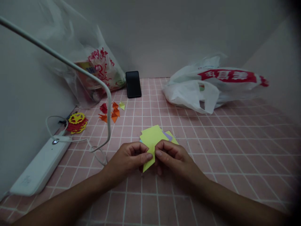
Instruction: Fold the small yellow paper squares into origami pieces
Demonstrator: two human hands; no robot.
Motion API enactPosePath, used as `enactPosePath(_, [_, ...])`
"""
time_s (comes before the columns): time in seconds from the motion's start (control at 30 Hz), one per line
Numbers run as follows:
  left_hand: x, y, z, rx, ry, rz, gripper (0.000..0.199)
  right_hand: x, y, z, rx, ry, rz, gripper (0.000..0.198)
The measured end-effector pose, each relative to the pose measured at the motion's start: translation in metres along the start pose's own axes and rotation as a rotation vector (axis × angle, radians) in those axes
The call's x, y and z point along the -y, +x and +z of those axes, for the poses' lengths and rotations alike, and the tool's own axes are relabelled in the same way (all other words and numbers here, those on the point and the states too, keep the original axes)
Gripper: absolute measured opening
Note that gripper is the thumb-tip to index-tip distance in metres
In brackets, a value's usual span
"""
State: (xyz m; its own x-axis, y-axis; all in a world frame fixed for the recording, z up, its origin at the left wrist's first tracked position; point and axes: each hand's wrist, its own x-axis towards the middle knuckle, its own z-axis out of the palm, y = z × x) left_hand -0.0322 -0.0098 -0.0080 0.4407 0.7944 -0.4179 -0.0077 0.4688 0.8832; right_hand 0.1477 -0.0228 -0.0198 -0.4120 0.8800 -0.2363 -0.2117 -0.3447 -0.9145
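Between both hands is a small folded piece of yellow paper (148, 164), its lower corner pointing down toward me. My left hand (131, 155) pinches its left side between thumb and fingers. On the right edge, my right hand (175, 156) closes thumb and forefinger on the same paper; some of its fingers are hidden underneath. Just beyond my fingers lies a loose pile of paper sheets (154, 133), yellow on top, with purple and blue edges peeking out. Part of the pile is covered by my hands.
Several small folded paper figures (114, 114) in red, orange and yellow lie back left. Nearby are yellow and red cut-out discs (77, 121), a white power strip (41, 166) and a looping white cable (109, 110). A black phone (133, 84) and plastic bags (192, 91) (101, 67) stand behind.
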Motion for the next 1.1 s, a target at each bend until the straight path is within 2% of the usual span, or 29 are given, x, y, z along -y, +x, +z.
enactPosePath(0.43, [0.004, 0.000, -0.002, 0.034, -0.081, -0.023, 0.023, 0.002, 0.000, 0.001, -0.009, -0.022, 0.003, 0.024])
enactPosePath(0.7, [0.005, 0.001, -0.003, 0.026, -0.075, -0.010, 0.024, 0.009, -0.003, 0.004, -0.066, -0.167, -0.028, 0.025])
enactPosePath(0.93, [0.004, 0.002, -0.003, 0.064, -0.125, -0.042, 0.024, 0.003, -0.001, 0.001, 0.010, -0.038, -0.054, 0.022])
enactPosePath(1.1, [0.004, 0.001, -0.003, 0.076, -0.146, -0.063, 0.025, 0.006, -0.002, 0.002, 0.002, -0.046, -0.019, 0.024])
